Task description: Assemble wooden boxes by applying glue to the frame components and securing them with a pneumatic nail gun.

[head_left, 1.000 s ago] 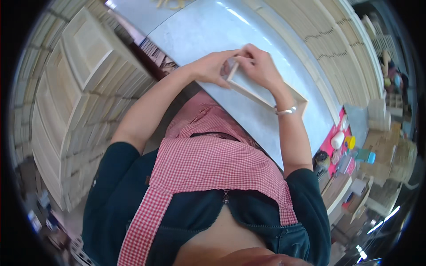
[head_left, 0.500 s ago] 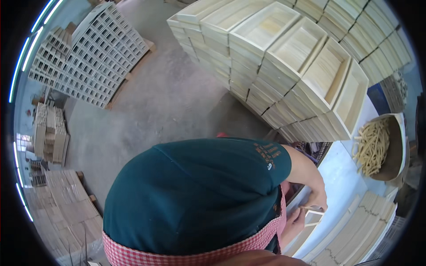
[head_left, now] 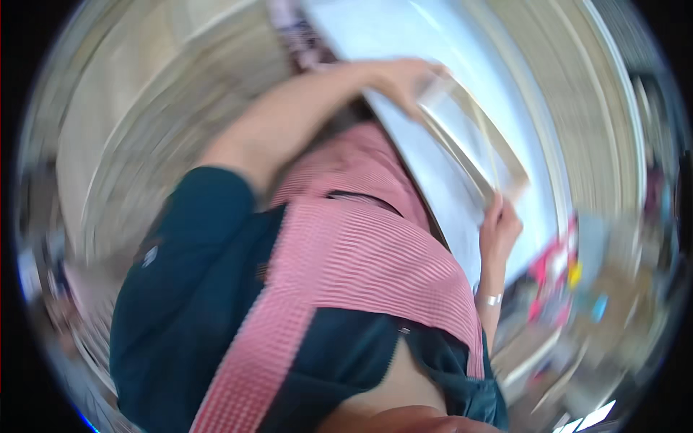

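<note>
Fingers (head_left: 496, 206) of left hand (head_left: 398, 81) and right hand (head_left: 503, 229) grip opposite ends of a wooden frame (head_left: 456, 152) beside the counter's (head_left: 404, 36) near edge.

Have frame (head_left: 456, 154) over tabletop (head_left: 382, 32), between left hand (head_left: 404, 83) and right hand (head_left: 500, 225); blurred stack (head_left: 195, 115) left of tabletop, row of boards (head_left: 581, 108) to right.
</note>
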